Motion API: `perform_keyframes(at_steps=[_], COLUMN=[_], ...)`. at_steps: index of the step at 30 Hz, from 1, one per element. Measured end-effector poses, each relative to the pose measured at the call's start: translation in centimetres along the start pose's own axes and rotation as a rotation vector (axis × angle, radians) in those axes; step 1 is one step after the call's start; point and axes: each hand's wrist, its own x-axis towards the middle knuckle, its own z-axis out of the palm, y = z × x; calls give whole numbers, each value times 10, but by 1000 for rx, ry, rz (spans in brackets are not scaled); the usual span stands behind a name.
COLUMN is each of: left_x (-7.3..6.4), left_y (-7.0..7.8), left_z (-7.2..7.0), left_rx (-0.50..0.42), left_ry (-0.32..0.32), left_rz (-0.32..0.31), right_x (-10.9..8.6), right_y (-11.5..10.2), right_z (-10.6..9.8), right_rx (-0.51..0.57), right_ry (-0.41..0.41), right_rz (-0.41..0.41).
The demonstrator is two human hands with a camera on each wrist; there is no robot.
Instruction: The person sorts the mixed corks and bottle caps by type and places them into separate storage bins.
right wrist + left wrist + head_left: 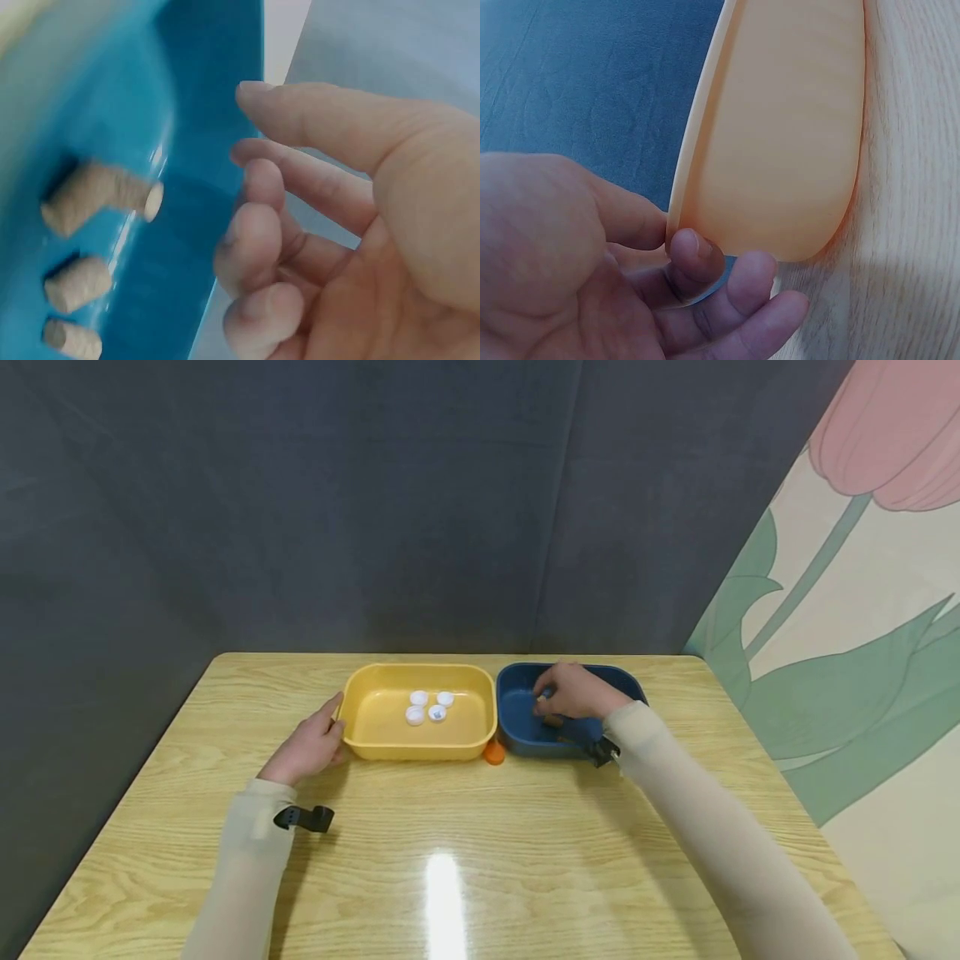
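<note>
At the left end of the yellow tray [420, 752], my left hand [309, 745] pinches the rim between thumb and fingers; the left wrist view shows the tray wall between them. My right hand [576, 692] is over the blue tray [521, 745], fingers loosely bent. In the right wrist view a gap separates thumb and index finger, and nothing is held there. Several corks [79, 283] lie on the bottom of the blue tray; the head view shows few of them, as the hand and wrist cover part of it. Several white bottle caps [415, 716] sit in the yellow tray.
An orange round piece [493, 752] lies at the front, where the two trays meet. Both trays stand near the back edge of the wooden table [390, 827]. Behind is a dark cloth partition [375, 527]; a wall with a painted flower [847, 693] is at the right.
</note>
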Motion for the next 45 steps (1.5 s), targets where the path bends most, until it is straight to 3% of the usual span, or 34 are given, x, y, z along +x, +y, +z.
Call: perform_keyframes(at_steps=[10, 18, 22, 33, 45], left_x=[-3, -3, -2, -1, -1], left_y=[3, 4, 4, 2, 2], left_z=[0, -1, -1, 1, 0], left_rx=[-2, -5, -4, -6, -31], left_ry=[-4, -6, -6, -4, -12], left_rz=[8, 14, 14, 21, 17], right_x=[-30, -44, -45, -37, -30], right_y=[-32, -46, -49, -51, -48], right_z=[28, 58, 73, 108, 119], right_rx=[-96, -182, -189, -112, -106], right_ry=[78, 170, 194, 109, 135], right_rz=[-34, -150, -168, -72, 4])
